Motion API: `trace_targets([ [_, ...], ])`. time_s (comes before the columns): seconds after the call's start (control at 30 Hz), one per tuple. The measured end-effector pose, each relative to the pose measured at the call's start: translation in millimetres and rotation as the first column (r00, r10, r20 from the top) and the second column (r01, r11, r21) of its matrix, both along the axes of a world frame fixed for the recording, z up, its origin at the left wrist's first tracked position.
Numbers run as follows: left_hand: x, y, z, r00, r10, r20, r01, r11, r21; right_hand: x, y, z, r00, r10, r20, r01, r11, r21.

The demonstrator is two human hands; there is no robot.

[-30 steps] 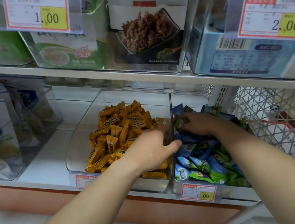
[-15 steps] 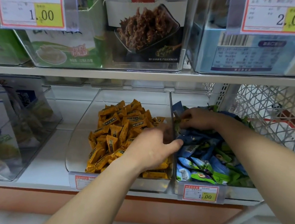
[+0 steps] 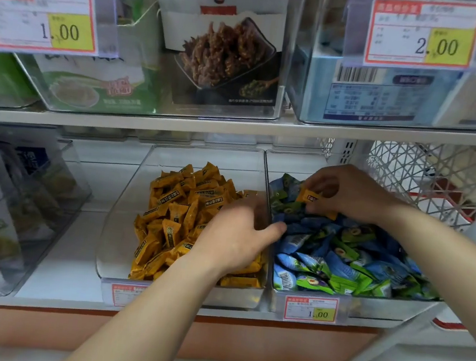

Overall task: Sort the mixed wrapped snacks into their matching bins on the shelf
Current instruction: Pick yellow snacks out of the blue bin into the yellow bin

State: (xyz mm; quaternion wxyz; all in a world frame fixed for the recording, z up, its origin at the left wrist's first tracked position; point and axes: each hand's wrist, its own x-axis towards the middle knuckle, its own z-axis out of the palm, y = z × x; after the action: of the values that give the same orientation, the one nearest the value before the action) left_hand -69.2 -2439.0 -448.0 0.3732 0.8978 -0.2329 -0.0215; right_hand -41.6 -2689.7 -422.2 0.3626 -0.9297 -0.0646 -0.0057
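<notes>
Two clear bins sit side by side on the lower shelf. The left bin [image 3: 123,226] holds a heap of yellow wrapped snacks [image 3: 179,212]. The right bin [image 3: 380,308] holds blue and green wrapped snacks [image 3: 341,259]. My right hand [image 3: 352,191] hovers over the back of the right bin and pinches a yellow snack [image 3: 308,195] lifted out of the blue and green pile; another yellow wrapper peeks out below it. My left hand [image 3: 235,240] rests over the wall between the two bins, thumb pointing at the blue snacks, fingers curled over the divider; what they hold is hidden.
The upper shelf carries clear bins with boxed snacks and price tags [image 3: 41,18]. Another clear bin [image 3: 31,215] with white and blue packs stands at the lower left. A white mesh basket [image 3: 440,181] sits behind the right bin. Tiled floor lies below.
My right hand has risen from the blue and green pile with a yellow snack pinched in its fingers. My left hand has stayed at the divider.
</notes>
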Motion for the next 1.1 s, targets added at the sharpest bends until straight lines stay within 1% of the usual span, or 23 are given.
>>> trace_targets([
  [0.07, 0, -3, 1, 0.995, 0.069, 0.077, -0.067, 0.997, -0.027, -11, 6, 6, 0.995, -0.058, 0.084, 0.051, 0.996, 0.075],
  [0.1, -1, -5, 3, 0.988, 0.102, 0.115, -0.094, 0.993, -0.077, -17, 10, 9, 0.991, -0.085, 0.102, 0.068, 0.985, 0.159],
  [0.17, -2, -7, 8, 0.984, 0.112, 0.136, -0.081, 0.973, -0.215, -28, 25, 11, 0.995, -0.059, 0.086, 0.023, 0.930, 0.368],
  [0.23, -5, -10, 13, 0.992, 0.055, 0.115, -0.014, 0.944, -0.330, -35, 43, 9, 0.999, 0.020, 0.048, -0.042, 0.851, 0.523],
  [0.3, -5, -12, 16, 0.988, 0.048, 0.146, 0.009, 0.931, -0.365, -36, 56, 8, 0.997, 0.070, -0.010, -0.049, 0.781, 0.622],
  [0.33, -3, -10, 17, 0.984, 0.074, 0.161, -0.011, 0.931, -0.365, -33, 59, 7, 0.996, 0.078, -0.034, -0.039, 0.776, 0.629],
  [0.37, 0, -6, 18, 0.981, 0.117, 0.155, -0.056, 0.933, -0.355, -27, 58, 7, 0.997, 0.058, -0.040, -0.024, 0.812, 0.583],
  [0.4, 3, -1, 17, 0.975, 0.172, 0.138, -0.121, 0.941, -0.317, -19, 55, 5, 1.000, 0.005, -0.014, 0.002, 0.880, 0.475],
  [0.43, 7, 6, 14, 0.963, 0.233, 0.139, -0.196, 0.952, -0.236, -9, 50, 4, 0.997, -0.061, 0.044, 0.043, 0.943, 0.331],
  [0.47, 10, 12, 12, 0.943, 0.286, 0.171, -0.268, 0.956, -0.120, 2, 46, 3, 0.988, -0.107, 0.109, 0.085, 0.978, 0.189],
  [0.5, 12, 18, 9, 0.925, 0.315, 0.211, -0.322, 0.947, 0.001, 12, 43, 1, 0.982, -0.118, 0.148, 0.109, 0.992, 0.066],
  [0.53, 13, 22, 7, 0.914, 0.330, 0.238, -0.354, 0.933, 0.068, 24, 41, -2, 0.983, -0.099, 0.155, 0.108, 0.993, -0.052],
  [0.57, 12, 22, 6, 0.910, 0.337, 0.243, -0.363, 0.929, 0.068, 35, 40, -5, 0.989, -0.061, 0.137, 0.083, 0.983, -0.162],
  [0.6, 11, 19, 7, 0.918, 0.327, 0.224, -0.342, 0.939, 0.031, 46, 41, -10, 0.995, -0.018, 0.096, 0.042, 0.967, -0.252],
  [0.67, 9, 11, 6, 0.961, 0.226, 0.160, -0.227, 0.974, -0.009, 62, 47, -17, 0.999, 0.047, 0.007, -0.040, 0.925, -0.379],
  [0.77, 6, 2, 1, 0.996, 0.055, 0.067, -0.055, 0.998, 0.007, 78, 58, -29, 0.989, 0.079, -0.123, -0.136, 0.811, -0.570],
  [0.83, 6, 1, -2, 1.000, 0.022, 0.014, -0.022, 1.000, -0.016, 84, 60, -34, 0.981, 0.037, -0.192, -0.156, 0.739, -0.655],
  [0.87, 7, 2, -2, 1.000, 0.020, 0.002, -0.019, 0.999, -0.029, 86, 60, -35, 0.972, 0.011, -0.233, -0.169, 0.725, -0.668],
  [0.97, 8, 3, -1, 1.000, 0.004, -0.025, -0.005, 0.998, -0.061, 88, 55, -36, 0.939, -0.041, -0.342, -0.203, 0.735, -0.647],
  [1.0, 8, 3, -1, 0.999, -0.002, -0.034, 0.000, 0.998, -0.068, 88, 55, -36, 0.933, -0.045, -0.356, -0.215, 0.724, -0.656],
  [1.07, 8, 3, -1, 0.999, -0.003, -0.051, -0.001, 0.997, -0.077, 88, 55, -38, 0.944, -0.029, -0.329, -0.215, 0.701, -0.679],
  [1.1, 9, 3, -2, 0.998, -0.003, -0.056, -0.002, 0.997, -0.079, 88, 55, -40, 0.952, -0.017, -0.306, -0.202, 0.716, -0.668],
])
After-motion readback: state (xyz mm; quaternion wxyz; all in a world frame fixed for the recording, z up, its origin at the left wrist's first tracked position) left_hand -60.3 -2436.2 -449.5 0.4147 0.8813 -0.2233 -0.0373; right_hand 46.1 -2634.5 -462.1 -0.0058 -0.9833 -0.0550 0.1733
